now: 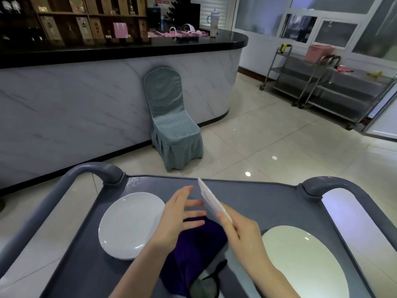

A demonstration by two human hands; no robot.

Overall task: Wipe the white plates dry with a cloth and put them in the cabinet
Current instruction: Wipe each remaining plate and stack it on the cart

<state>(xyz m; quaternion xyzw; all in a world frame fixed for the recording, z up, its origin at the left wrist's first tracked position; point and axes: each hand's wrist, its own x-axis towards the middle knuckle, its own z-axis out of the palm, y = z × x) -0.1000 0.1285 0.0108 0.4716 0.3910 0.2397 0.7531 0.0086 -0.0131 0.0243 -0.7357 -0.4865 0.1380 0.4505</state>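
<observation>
White plate [210,198] pinched on edge by right hand [240,231] | left hand [176,220] spread wide above purple cloth [198,246]

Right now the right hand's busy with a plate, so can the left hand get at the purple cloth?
Probably yes: the left hand is open just above the purple cloth, nothing between them.

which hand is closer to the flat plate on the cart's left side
Left. The left hand is just right of the flat plate; the right hand is farther right, gripping a tilted plate.
</observation>
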